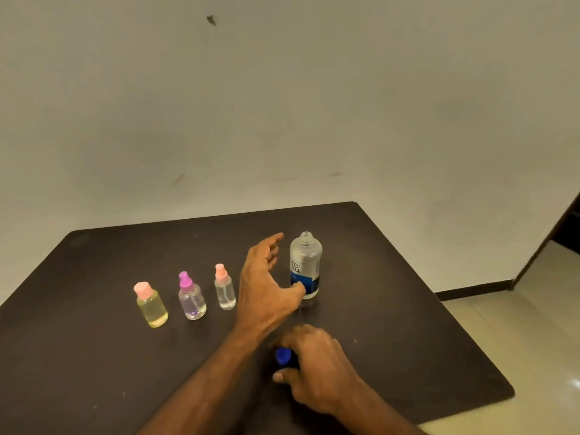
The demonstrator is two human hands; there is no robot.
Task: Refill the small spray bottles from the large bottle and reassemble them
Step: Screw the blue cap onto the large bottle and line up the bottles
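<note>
Though uncapped, large bottle (305, 265) upright.

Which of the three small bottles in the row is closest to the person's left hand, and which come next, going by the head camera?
From the left hand, which reaches toward the large bottle:
1. Peach-capped clear bottle, just to the hand's left.
2. Purple-capped bottle, middle of the row.
3. Pink-capped yellow bottle, far left end.
</note>
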